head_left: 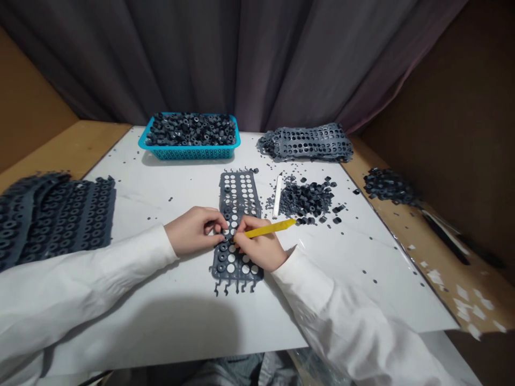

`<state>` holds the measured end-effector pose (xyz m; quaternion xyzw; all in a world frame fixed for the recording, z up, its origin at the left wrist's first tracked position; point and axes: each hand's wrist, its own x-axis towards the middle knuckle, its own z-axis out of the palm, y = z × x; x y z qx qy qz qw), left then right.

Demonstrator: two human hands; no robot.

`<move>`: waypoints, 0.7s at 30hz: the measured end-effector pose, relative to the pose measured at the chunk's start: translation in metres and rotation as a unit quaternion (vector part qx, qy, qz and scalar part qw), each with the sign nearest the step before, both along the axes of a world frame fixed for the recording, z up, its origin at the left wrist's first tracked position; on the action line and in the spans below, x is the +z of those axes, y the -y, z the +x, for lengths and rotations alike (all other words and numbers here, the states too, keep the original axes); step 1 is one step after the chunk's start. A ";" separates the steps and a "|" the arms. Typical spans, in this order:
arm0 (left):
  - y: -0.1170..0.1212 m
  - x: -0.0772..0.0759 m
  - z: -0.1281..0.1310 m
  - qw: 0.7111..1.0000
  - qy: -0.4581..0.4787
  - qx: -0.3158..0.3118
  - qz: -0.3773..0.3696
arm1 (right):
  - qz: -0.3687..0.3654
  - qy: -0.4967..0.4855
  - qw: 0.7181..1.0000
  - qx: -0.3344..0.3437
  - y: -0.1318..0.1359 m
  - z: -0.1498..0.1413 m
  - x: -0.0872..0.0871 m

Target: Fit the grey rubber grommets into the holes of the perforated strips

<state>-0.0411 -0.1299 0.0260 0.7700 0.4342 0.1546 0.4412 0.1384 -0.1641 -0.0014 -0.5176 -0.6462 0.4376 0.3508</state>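
Near the middle of the white marble-patterned counter (161,187), the head view shows us a dark grey perforated rubber sheet (237,187) lying lengthwise directly beneath both hands, where each can reach it. Our left hand (193,230) comes in from 9 o'clock, wrist low, its fingers (217,228) curled onto the sheet, apparently to steady it; whether they pinch anything, we cannot tell. Our right hand (259,244) comes in from 4 o'clock, its fingers closed pen-fashion around a flat yellow plastic stick (269,228), which points toward 3 o'clock.

Around us, a turquoise plastic mesh basket (189,153) heaped with dark grey rubber rings (191,128) sits at 11 o'clock. At 1 o'clock lies a loose pile of dark grey rubber pieces (306,198), with a narrow white strip (277,195) beside it. A crumpled grey holed sheet (306,142) rests near 2 o'clock, while overlapping grey sheets studded with rings (56,217) lie at 9 o'clock, seemingly set aside to leave the centre free.
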 end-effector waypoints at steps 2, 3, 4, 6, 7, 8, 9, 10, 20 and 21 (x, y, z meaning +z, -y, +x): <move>-0.003 0.001 0.001 0.993 -0.037 -0.067 0.091 | 0.009 0.008 1.000 -0.001 0.000 0.000 0.002; -0.004 0.001 0.002 0.987 -0.046 -0.103 0.115 | 0.010 0.009 1.000 -0.001 0.000 -0.001 0.003; -0.006 0.001 0.003 0.981 -0.051 -0.137 0.129 | 0.008 0.010 1.000 -0.001 0.000 -0.001 0.003; -0.008 0.000 0.004 0.969 -0.059 -0.193 0.145 | 0.002 0.013 1.000 -0.001 0.001 -0.001 0.003; -0.008 0.000 0.005 0.964 -0.064 -0.210 0.153 | 0.000 0.015 1.000 -0.001 0.001 -0.001 0.003; -0.008 -0.002 0.006 0.960 -0.069 -0.219 0.161 | 0.000 0.018 1.000 -0.001 0.000 -0.001 0.002; -0.007 -0.003 0.006 0.957 -0.072 -0.223 0.168 | 0.001 0.021 1.000 -0.002 0.000 -0.001 0.002; -0.006 -0.005 0.006 0.956 -0.074 -0.225 0.175 | 0.002 0.022 1.000 -0.003 0.000 -0.001 0.001; 0.008 -0.009 -0.003 0.988 -0.008 -0.025 0.154 | -0.014 0.006 1.000 -0.008 -0.001 -0.002 0.000; 0.008 -0.006 -0.003 0.990 -0.002 0.021 0.138 | -0.016 0.003 1.000 -0.009 -0.001 -0.002 0.000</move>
